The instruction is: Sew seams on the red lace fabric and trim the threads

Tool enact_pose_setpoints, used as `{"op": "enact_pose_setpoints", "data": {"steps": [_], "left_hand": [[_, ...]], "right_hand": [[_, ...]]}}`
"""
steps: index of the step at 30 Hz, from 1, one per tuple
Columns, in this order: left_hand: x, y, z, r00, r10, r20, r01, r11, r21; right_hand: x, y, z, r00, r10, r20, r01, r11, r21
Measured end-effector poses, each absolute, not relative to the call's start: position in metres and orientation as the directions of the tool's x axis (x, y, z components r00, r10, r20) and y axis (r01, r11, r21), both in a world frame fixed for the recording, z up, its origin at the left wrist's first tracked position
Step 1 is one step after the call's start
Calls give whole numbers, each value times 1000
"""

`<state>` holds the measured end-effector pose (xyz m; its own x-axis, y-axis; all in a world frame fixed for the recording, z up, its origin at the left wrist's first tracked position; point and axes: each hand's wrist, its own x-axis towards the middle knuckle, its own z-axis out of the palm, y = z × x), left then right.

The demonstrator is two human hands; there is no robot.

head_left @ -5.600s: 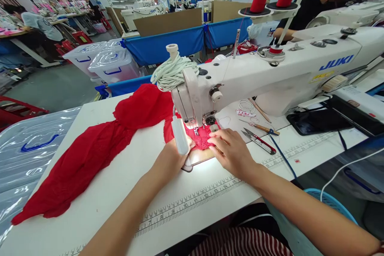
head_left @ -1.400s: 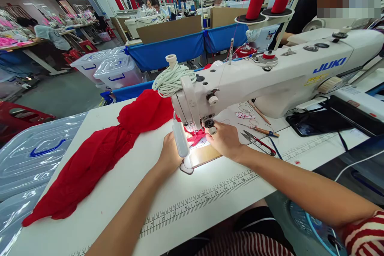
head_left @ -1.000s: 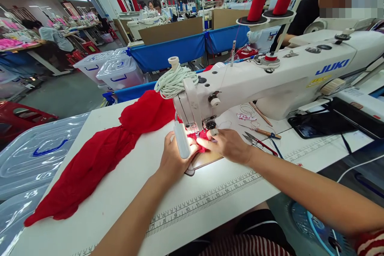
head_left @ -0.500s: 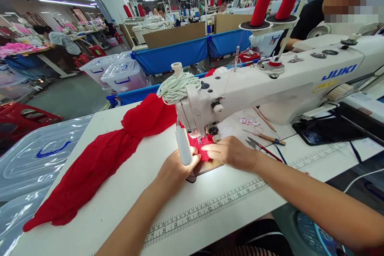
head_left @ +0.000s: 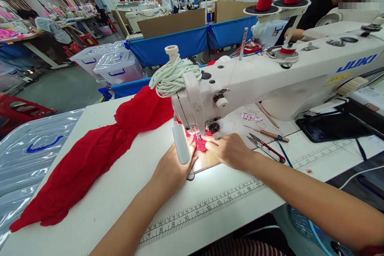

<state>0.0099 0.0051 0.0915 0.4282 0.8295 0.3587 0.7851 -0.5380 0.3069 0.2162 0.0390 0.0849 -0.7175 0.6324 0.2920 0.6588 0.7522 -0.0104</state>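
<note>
Red fabric [head_left: 87,164] stretches over the white table at the left and runs behind the sewing machine [head_left: 240,84]. Its lace-like part [head_left: 201,144] lies under the presser foot. My left hand [head_left: 174,164] rests left of the needle, partly hidden by a small white lamp [head_left: 181,144]; its fingertips touch the edge of the lace part. On the right side of the needle, my right hand [head_left: 231,150] presses its bent fingers on the same part. Whether either hand pinches the fabric is too small to tell.
Thread snips [head_left: 267,148], an awl [head_left: 270,135] and a phone [head_left: 333,126] lie right of my right hand. A ruler strip [head_left: 204,208] follows the front edge. Plastic boxes [head_left: 45,148] stand at the left. A person's arm [head_left: 295,34] is behind the machine.
The view has shifted slightly. Both hands have moved a little forward with the red lace part toward the presser foot, and more of the plate in front of it shows.
</note>
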Motion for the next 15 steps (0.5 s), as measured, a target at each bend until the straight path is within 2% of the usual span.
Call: {"op": "enact_pose_setpoints", "data": {"steps": [4,7,12,15], "left_hand": [[7,10,93,488,753,441,760,-616,209],[8,11,96,487,743,460,756,-622,204],[11,10,101,554,767,323,753,-627,199],[10,10,101,558,797,232,735,-604,308]], "right_hand": [[215,38,87,-731,628,266,651,759,-4],[216,37,88,-736,623,265,645,764,-6],[216,37,86,-716,629,304,653,757,-29],[215,37,84,-683,641,350,674,738,-34]]}}
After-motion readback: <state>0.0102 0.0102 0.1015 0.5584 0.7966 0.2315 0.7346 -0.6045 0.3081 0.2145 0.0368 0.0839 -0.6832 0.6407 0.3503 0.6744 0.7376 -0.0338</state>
